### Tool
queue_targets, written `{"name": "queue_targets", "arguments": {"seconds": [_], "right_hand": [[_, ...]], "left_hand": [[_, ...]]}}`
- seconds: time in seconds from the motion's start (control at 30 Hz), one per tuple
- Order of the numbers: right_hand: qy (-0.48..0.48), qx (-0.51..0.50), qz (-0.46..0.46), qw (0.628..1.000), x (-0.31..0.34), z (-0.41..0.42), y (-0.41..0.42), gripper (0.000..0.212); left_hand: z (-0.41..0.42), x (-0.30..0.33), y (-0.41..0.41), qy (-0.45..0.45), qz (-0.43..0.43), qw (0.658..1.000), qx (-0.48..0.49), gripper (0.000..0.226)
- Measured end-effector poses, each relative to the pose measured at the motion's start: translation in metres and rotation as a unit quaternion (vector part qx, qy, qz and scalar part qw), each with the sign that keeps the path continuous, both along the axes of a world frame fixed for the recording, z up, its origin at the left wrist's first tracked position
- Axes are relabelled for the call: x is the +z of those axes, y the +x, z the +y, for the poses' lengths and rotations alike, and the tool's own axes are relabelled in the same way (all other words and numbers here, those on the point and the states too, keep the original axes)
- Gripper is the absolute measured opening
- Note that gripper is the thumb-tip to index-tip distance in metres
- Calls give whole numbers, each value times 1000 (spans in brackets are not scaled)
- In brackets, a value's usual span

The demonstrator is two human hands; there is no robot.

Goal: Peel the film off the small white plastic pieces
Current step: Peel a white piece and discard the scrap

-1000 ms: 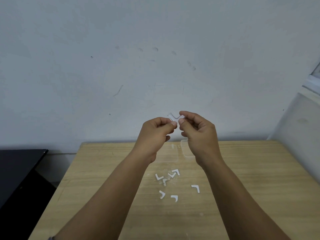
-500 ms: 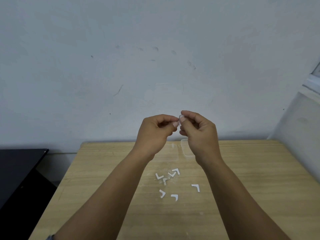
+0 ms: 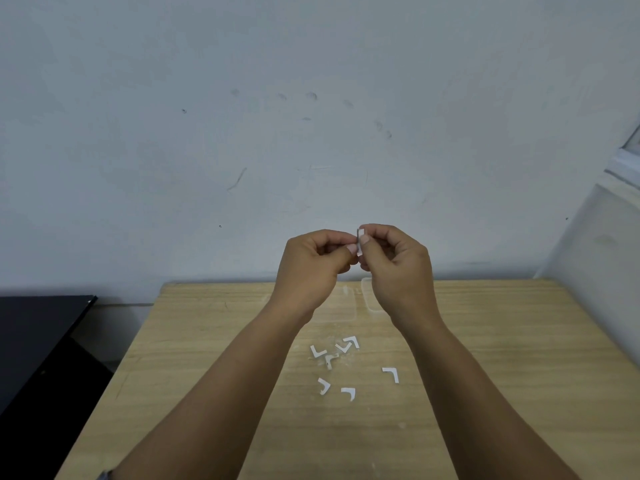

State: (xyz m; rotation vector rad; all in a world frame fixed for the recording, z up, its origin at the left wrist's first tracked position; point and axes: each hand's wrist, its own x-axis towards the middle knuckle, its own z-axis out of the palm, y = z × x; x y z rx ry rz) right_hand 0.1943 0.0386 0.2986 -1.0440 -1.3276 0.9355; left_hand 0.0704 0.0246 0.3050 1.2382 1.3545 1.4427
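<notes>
I hold both hands up above the far part of the wooden table [image 3: 485,358]. My right hand [image 3: 394,268] pinches a small white plastic piece [image 3: 360,237] between thumb and forefinger, seen almost edge-on. My left hand [image 3: 311,268] has its fingers curled, and its thumb and forefinger tips pinch the same piece from the left. Whether any film has lifted is too small to tell. Several white L-shaped pieces [image 3: 346,365] lie scattered on the table below my forearms.
Clear plastic sheets [image 3: 346,306] lie flat on the table behind my wrists, hard to make out. A black surface [image 3: 38,334] stands left of the table. A pale wall rises behind, and a slanted grey panel [image 3: 602,258] sits at the right.
The piece showed as an L standing above my fingertips one second ago. It has turned edge-on and sits deeper between my fingers. Both hands stay in the same place.
</notes>
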Motion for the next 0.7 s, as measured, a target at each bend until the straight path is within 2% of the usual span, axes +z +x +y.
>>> {"name": "queue_targets", "arguments": {"seconds": [0.17,0.37,0.53,0.7], "right_hand": [[-45,32,21,998,-3,0,2,18],[-63,53,52,995,1,-4,4,18],[-68,60,67,994,6,-7,3,15],[-71,61,73,993,8,-9,3,14]], "left_hand": [[-1,2,-2,-1,-16,1000,18,10],[-1,-2,-6,122,145,979,74,25],[6,-10,-13,238,335,906,103,22],[8,-17,-15,322,391,852,138,18]]}}
